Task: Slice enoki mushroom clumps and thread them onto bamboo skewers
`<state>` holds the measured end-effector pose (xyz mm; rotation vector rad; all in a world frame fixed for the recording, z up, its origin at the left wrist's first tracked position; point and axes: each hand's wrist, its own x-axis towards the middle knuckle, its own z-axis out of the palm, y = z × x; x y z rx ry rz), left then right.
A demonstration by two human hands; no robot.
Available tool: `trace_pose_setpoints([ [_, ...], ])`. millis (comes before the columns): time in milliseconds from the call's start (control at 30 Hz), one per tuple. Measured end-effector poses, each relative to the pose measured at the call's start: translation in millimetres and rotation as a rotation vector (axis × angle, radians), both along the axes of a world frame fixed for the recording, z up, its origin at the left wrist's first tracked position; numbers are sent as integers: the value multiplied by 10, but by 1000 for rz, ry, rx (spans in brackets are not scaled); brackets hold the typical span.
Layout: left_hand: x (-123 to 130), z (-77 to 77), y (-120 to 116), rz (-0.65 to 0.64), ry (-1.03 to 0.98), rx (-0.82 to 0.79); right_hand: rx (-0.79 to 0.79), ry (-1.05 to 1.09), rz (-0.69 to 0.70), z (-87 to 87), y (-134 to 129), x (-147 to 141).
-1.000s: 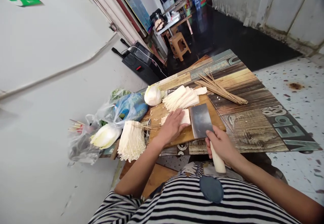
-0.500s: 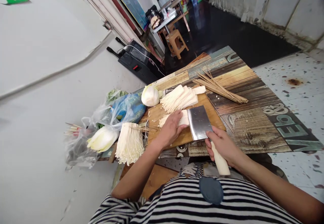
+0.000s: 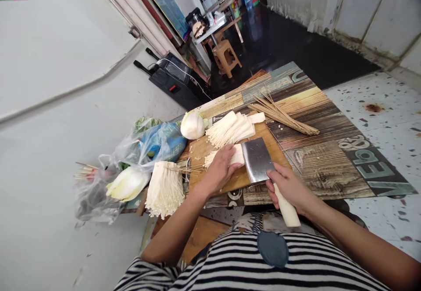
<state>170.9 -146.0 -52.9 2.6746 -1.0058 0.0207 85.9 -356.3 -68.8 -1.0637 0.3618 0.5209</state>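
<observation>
On the wooden cutting board [image 3: 200, 148], my left hand [image 3: 224, 165] grips a flat bunch of enoki mushrooms [image 3: 238, 154], its fingers over the top and thumb at the near side. My right hand [image 3: 285, 186] is closed round the pale handle of a cleaver [image 3: 258, 157]. The broad blade lies beside the right end of that bunch, apparently touching it. Behind my left hand, a stack of flat enoki pieces [image 3: 228, 128] rests on the board. Another large enoki bunch [image 3: 165, 188], with thin sticks by it, hangs over the table's near left edge.
Bamboo skewers [image 3: 286, 118] lie on the wood-patterned table [image 3: 332, 150] at right. Left of the board are a round cabbage [image 3: 193, 125], a pale cabbage head [image 3: 128, 183] and plastic bags [image 3: 161, 144]. A black speaker-like box [image 3: 176, 83] stands by the wall.
The view has shifted slightly, so the scene sits a little further left. Both hands, the cleaver and the mushroom bunch keep nearly the same positions on the board.
</observation>
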Motion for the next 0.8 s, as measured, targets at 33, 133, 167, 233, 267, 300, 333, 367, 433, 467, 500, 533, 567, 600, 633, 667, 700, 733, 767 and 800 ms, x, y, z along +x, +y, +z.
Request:
trace_pose_setpoints([
  [33, 1, -1, 0, 2, 3, 1, -8, 7, 5, 0, -6, 5],
  [133, 7, -7, 4, 7, 12, -1, -20, 1, 13, -8, -12, 10],
  [167, 9, -9, 6, 7, 13, -3, -22, -12, 11, -13, -10, 7],
  [233, 13, -14, 9, -1, 8, -6, -24, -40, 3, -25, -2, -4],
  [267, 14, -15, 10, -4, 5, -7, -25, -48, 0, -30, 1, -11],
  [300, 14, -16, 10, -7, 3, -10, -26, -52, -2, -34, 4, -17],
  [333, 14, -16, 10, -8, 1, -14, -27, -52, -2, -36, 5, -22],
  [367, 14, -15, 9, -6, 1, -17, -28, -51, -1, -36, 5, -26],
  [433, 12, -10, 7, -8, 4, -22, -27, -51, -1, -32, 1, -29],
  [467, 11, -7, 6, -11, 6, -23, -25, -53, 0, -29, -2, -28],
  [500, 9, -4, 6, -13, 7, -24, -21, -56, -2, -24, -4, -27],
  [533, 8, -3, 6, -14, 9, -24, -18, -56, -4, -20, -5, -26],
  [567, 7, -2, 6, -14, 10, -24, -19, -55, -6, -15, -5, -26],
  [600, 7, -2, 7, -10, 11, -23, -23, -52, -6, -11, -5, -27],
  [633, 7, -3, 8, -4, 12, -21, -29, -48, -5, -8, -4, -29],
  [667, 7, -5, 9, 0, 14, -19, -36, -45, -4, -6, -3, -32],
  [700, 7, -6, 10, 3, 16, -20, -42, -43, -2, -5, -2, -34],
  [733, 8, -8, 11, 4, 17, -22, -47, -46, 1, -4, -1, -33],
  [767, 9, -9, 11, 3, 18, -25, -51, -50, 4, -3, 1, -28],
  [800, 10, -10, 11, -1, 20, -29, -57, -57, 6, -1, 4, -15],
])
